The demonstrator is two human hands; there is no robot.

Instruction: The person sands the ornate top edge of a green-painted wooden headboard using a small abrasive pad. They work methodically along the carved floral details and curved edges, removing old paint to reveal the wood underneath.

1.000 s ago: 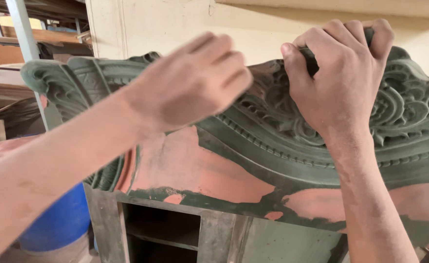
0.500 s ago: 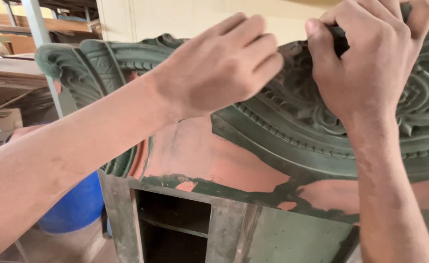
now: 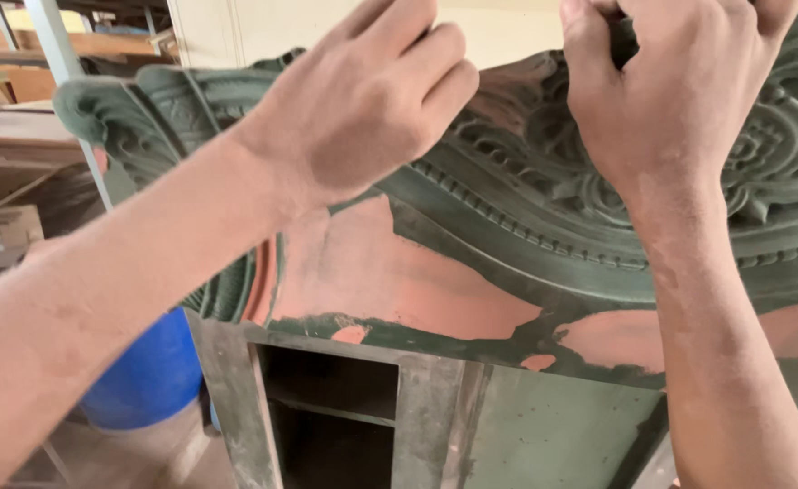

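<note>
Cabinet [image 3: 507, 426] fills the near scene, dark green with salmon patches and an open shelf bay at lower left. Its carved crest [image 3: 544, 204] arches across the top. A blue barrel [image 3: 145, 376] stands lower left. The left hand [image 3: 363, 109] rests on the crest's upper edge, fingers curled loosely, holding nothing visible. The right hand [image 3: 679, 81], further right, has its grip closed on a small dark tool [image 3: 623, 41] against the carving; its fingertips are cut off by the frame, and the tool is mostly hidden.

Ornately carved wooden crest panel [image 3: 544, 208], dark green with salmon-pink patches showing through on the flat lower field; upright atop a grey-green cabinet frame, scrolled leaf at left end, beaded arch and floral relief at right.
</note>
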